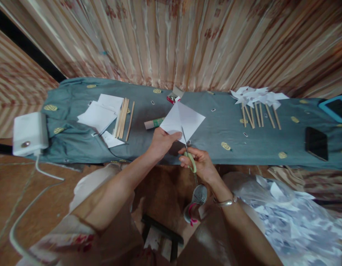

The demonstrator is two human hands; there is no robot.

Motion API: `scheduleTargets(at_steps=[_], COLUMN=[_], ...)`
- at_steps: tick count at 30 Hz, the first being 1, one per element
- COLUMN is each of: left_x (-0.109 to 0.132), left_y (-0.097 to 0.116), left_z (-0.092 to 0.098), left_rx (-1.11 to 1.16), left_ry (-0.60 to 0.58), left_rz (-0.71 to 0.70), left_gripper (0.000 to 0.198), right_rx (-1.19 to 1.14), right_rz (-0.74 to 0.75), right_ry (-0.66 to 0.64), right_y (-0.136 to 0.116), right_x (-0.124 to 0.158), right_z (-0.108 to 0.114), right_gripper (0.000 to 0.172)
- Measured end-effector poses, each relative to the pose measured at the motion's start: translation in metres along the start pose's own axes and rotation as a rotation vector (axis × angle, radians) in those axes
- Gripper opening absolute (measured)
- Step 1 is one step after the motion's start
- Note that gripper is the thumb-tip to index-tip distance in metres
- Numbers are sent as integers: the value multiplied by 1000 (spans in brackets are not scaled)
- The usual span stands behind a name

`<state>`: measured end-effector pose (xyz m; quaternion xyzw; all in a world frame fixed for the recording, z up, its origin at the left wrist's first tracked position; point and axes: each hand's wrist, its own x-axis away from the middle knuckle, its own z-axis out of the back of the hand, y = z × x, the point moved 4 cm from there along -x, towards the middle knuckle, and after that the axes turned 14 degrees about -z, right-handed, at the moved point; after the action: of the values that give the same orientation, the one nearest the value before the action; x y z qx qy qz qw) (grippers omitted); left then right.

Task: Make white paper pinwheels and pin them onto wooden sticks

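My left hand (163, 142) pinches the left edge of a square sheet of white paper (189, 117), which is turned with its corners up and down. A faint crease runs down the sheet. In my right hand (200, 162) is a pair of scissors (190, 162) with pale green handles. The blades meet the paper near its lower corner. Partly hidden behind the sheet lies a tube with a green band (154, 123), possibly a glue stick. A small red box (173, 98) of tiny items sits just beyond the upper corner.
At left lie white paper sheets (97, 114), several wooden sticks (122, 120) and a white power adapter (30, 133) with a cable. Paper pinwheels (256, 96) on sticks, a black phone (316, 143) and a blue-framed device (337, 108) lie right. Below, a plastic bag (295, 221) holds folded paper.
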<state>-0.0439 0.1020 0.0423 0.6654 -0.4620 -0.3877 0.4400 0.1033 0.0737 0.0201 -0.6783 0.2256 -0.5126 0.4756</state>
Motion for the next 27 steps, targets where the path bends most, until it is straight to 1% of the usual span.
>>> scheduleTargets(at_steps=[14, 20, 27], left_x=[1, 1, 2], left_y=[-1, -2, -1], left_z=[-1, 0, 1], left_rx=[31, 22, 6], left_ry=[-7, -10, 5], left_rz=[13, 23, 13], left_gripper=[27, 28, 28], right_rx=[-39, -43, -55], right_rz=[-39, -15, -27], right_ry=[7, 10, 26], right_y=[1, -2, -3], right_x=[0, 0, 1], right_z=[0, -1, -2], right_gripper=[41, 43, 43])
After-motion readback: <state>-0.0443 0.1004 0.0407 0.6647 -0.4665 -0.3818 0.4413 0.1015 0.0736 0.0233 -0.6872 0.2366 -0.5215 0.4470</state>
